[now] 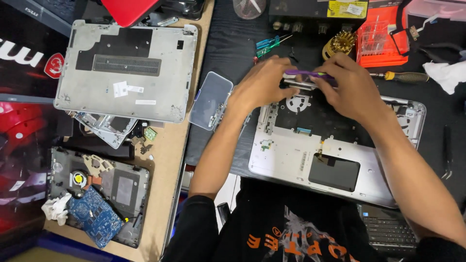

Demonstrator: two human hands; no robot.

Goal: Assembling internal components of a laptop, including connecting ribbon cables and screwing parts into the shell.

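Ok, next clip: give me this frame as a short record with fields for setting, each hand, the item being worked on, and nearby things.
setting: cluttered repair bench, seen from above
left hand: on the top edge of the opened laptop chassis, at the purple tool's end
right hand: gripping the purple tool over the chassis
work item: silver opened laptop chassis, fan and dark inner parts exposed
nearby: clear small-parts case, grey bottom cover, yellow-handled screwdriver, orange bit box

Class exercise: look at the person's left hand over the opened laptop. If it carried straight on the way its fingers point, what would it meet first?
The left hand points right, toward the right hand. It would probably first meet the purple tool held between them, then the right hand's fingers; depth is unclear.
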